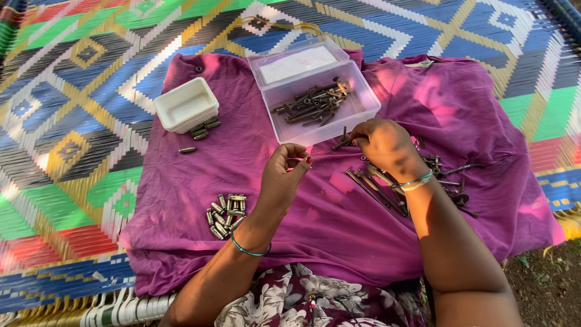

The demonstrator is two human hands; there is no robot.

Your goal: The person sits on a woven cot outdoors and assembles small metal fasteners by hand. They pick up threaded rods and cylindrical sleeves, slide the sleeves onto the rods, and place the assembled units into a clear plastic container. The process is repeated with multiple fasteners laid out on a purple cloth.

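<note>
My right hand [384,145] pinches a dark bolt [342,141] just in front of the clear plastic box [357,112], which holds several rusty bolts [315,104]. My left hand [283,178] hovers over the purple cloth [242,157], fingers curled with the thumb and fingertips close together; I cannot make out anything in it. A loose pile of long bolts [378,188] lies under and beside my right wrist. A cluster of short metal sleeves [225,215] lies left of my left forearm.
A small white tray [184,104] sits at the cloth's left, with a few short sleeves [203,128] by it. The box's lid [296,60] lies open behind it. A colourful woven cot [72,121] carries everything; bare ground [551,284] shows at lower right.
</note>
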